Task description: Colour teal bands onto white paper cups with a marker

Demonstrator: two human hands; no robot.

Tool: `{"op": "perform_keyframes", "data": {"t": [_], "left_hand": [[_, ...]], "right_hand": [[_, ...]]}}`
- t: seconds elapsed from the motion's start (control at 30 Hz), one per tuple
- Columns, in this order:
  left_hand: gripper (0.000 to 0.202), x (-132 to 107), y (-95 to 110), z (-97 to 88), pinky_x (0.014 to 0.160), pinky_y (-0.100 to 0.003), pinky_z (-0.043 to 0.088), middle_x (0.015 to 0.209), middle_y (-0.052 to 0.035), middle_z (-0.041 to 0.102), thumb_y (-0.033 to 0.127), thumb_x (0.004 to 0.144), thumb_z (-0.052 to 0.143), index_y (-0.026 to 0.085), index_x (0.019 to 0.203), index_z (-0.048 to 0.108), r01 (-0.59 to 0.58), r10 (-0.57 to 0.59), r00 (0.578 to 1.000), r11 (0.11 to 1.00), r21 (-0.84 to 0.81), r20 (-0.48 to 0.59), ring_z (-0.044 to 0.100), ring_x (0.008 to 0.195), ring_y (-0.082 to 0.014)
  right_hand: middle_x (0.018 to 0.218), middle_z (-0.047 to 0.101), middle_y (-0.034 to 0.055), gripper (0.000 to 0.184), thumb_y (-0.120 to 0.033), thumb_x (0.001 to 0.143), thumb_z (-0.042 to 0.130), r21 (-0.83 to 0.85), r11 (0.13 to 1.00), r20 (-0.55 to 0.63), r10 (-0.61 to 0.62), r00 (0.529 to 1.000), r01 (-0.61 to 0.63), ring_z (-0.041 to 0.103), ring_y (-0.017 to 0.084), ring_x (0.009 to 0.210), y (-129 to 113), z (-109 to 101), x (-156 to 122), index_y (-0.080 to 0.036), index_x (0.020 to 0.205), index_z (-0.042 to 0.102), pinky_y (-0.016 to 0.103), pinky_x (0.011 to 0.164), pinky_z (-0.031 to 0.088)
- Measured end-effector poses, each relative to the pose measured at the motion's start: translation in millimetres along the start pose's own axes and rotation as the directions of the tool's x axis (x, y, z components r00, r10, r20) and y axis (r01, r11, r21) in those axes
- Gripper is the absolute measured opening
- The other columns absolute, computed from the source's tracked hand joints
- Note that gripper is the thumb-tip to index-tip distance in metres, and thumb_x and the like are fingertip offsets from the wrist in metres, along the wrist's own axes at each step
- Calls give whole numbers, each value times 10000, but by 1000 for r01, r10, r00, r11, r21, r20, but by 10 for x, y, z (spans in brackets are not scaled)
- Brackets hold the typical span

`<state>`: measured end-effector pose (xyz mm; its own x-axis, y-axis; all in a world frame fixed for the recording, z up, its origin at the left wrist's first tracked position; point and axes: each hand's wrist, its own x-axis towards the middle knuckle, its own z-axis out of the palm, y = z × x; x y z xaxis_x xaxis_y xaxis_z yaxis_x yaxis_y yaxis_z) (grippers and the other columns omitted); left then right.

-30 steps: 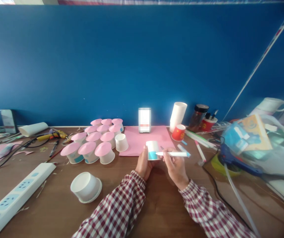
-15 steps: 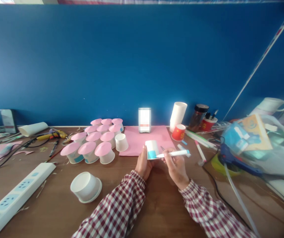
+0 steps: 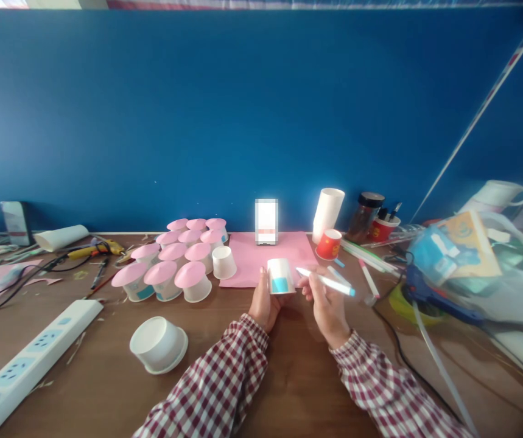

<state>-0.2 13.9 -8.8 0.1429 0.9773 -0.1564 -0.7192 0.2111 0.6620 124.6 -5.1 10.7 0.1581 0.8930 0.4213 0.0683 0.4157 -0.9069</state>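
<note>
In my left hand (image 3: 265, 302) is a white paper cup (image 3: 279, 267), bottom up, with a blue coloured patch on its lower side. My fingers wrap round its left side and underneath. My right hand (image 3: 327, 304) grips a white marker pen (image 3: 329, 281) with a blue end. The pen's tip points left toward the cup and stands a little apart from it. Behind both hands lies a pink sheet (image 3: 265, 255). Left of it stand several upturned cups topped with pink discs (image 3: 192, 274), beside a plain white cup (image 3: 223, 261).
A larger white tub (image 3: 157, 344) and a power strip (image 3: 37, 359) lie at the left front. A glue gun (image 3: 97, 248) rests farther back. At right are stacked white cups (image 3: 328, 210), a red cup (image 3: 329, 244), a dark jar (image 3: 367, 216), a blue glue gun (image 3: 444, 301) and plastic bags.
My right hand has drawn the marker's tip away from the cup, and the pen has tilted so its tip points more upward. The cup in my left hand is nearly where it was.
</note>
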Motion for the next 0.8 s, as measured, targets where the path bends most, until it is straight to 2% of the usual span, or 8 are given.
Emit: {"op": "perform_keyframes", "data": {"t": [0.1, 0.3, 0.5, 0.63, 0.8], "left_hand": [[531, 9, -10, -12, 751, -369, 531, 963, -138, 662, 548, 864, 463, 95, 1107, 597, -6, 6, 1000, 1000, -19, -30, 626, 838, -226], [423, -5, 2, 7, 747, -356, 538, 994, -138, 665, 448, 878, 504, 94, 1085, 611, -7, 4, 998, 999, -53, -55, 627, 843, -213], [431, -29, 17, 43, 833, -390, 523, 1017, -156, 668, 424, 898, 476, 66, 1104, 599, -3, 1, 1000, 998, -70, -31, 638, 891, -230], [427, -29, 33, 37, 795, -380, 534, 994, -156, 674, 424, 905, 460, 67, 1090, 605, -2, 1, 1000, 996, -89, -9, 646, 868, -233], [420, -13, 56, 3, 780, -389, 541, 943, -142, 678, 434, 906, 451, 78, 1074, 598, 6, -11, 999, 990, -140, -35, 648, 833, -228]], "right_hand": [[782, 644, 36, 293, -398, 944, 442, -44, 999, -15, -4, 1000, 3, 577, 129, 627, 21, -8, -8, -166, 1087, 550, 237, 526, 469], [921, 642, 76, 272, -370, 952, 438, -164, 985, -43, -67, 997, 59, 590, 148, 701, 44, -23, -7, -170, 1094, 554, 282, 610, 508], [953, 648, 91, 272, -339, 953, 441, -214, 968, 4, -132, 991, 130, 623, 184, 789, 28, -13, -11, -166, 1129, 555, 317, 661, 535], [999, 650, 102, 263, -317, 959, 435, -217, 965, 40, -140, 989, 145, 634, 206, 896, 40, -15, -19, -171, 1148, 545, 352, 748, 538], [1024, 646, 111, 280, -322, 964, 421, -226, 963, 34, -140, 990, 144, 632, 215, 898, 55, -19, -26, -174, 1173, 535, 373, 746, 539]]}}
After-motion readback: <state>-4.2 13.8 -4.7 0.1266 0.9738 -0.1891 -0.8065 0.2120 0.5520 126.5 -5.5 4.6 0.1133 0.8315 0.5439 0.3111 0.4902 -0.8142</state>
